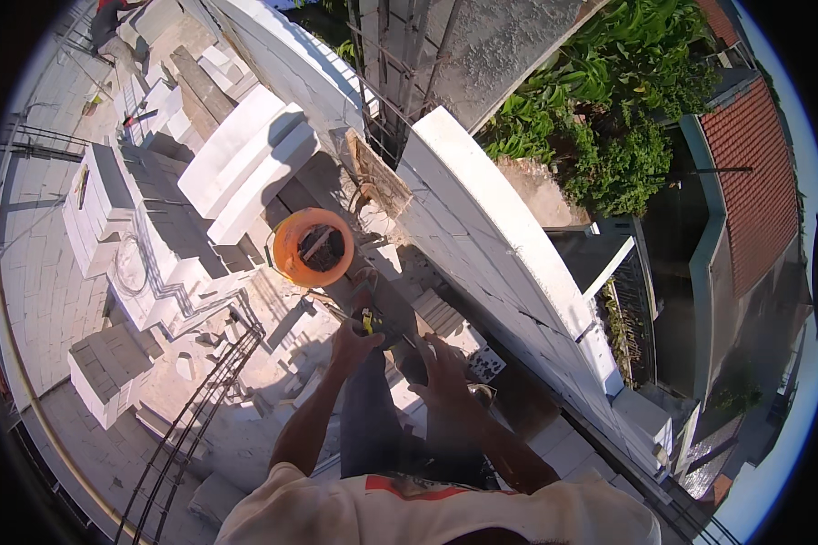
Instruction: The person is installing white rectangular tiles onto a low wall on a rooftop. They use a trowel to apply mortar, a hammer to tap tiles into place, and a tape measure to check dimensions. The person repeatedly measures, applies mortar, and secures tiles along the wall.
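Note:
My left hand [353, 347] is closed around a small yellow-and-black tool [368, 320], whose exact kind is too small to tell. To its right, above my thigh, my right hand [441, 371] has its fingers bent inward. Something thin and pale shows at those fingertips, too small to name. Beyond both hands an orange bucket [286, 243] stands on planks, with dark contents and a flat piece lying inside it.
A long white block wall [509, 227] curves along my right side. Stacked white blocks [245, 163] stand ahead on the left. Bundled steel bars [186, 436] slant up at lower left. Rubble surrounds my feet. Another person [114, 36] is at the far upper left.

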Action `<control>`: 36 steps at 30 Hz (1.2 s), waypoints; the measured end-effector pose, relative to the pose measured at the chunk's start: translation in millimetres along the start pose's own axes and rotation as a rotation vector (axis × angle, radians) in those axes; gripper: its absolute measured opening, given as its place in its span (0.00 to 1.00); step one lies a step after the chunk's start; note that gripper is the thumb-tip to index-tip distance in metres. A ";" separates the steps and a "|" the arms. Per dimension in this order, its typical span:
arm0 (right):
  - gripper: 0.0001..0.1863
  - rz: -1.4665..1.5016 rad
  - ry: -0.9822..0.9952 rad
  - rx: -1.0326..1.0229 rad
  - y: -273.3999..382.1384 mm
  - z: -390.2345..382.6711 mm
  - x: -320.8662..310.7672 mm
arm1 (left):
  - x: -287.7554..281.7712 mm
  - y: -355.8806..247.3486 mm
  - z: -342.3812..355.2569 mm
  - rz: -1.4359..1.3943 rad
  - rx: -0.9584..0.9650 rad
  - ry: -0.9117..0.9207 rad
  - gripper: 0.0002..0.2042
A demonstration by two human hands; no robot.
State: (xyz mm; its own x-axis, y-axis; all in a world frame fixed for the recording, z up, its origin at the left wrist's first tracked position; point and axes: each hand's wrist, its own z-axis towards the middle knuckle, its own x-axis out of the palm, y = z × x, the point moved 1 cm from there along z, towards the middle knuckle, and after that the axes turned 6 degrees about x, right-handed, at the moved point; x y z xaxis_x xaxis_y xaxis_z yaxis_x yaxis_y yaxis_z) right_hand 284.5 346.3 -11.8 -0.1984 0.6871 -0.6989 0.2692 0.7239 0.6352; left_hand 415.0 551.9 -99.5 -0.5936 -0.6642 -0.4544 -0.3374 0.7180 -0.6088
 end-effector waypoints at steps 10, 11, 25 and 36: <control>0.46 0.414 -0.108 0.349 -9.6 -116.9 -72.5 | 84.7 -98.4 -136.5 -0.185 0.054 0.544 0.28; 0.46 0.435 -0.090 0.383 -18.6 -127.5 -74.3 | 88.6 -103.5 -136.0 -0.232 0.040 0.597 0.28; 0.43 0.955 -0.263 0.112 -62.4 -187.4 -69.3 | 122.0 -186.8 -128.8 -0.099 0.148 1.022 0.16; 0.37 0.084 -0.394 0.492 -189.9 -455.9 -64.9 | -14.8 -270.1 52.3 -1.117 0.117 0.539 0.19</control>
State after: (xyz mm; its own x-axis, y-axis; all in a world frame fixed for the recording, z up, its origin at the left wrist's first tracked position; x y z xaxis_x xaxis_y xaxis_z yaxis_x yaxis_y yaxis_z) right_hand -183.5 192.6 62.7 0.1785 0.5980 -0.7814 0.6891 0.4909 0.5331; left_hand 553.2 356.9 37.6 -0.2576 -0.7091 0.6564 -0.7992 -0.2254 -0.5572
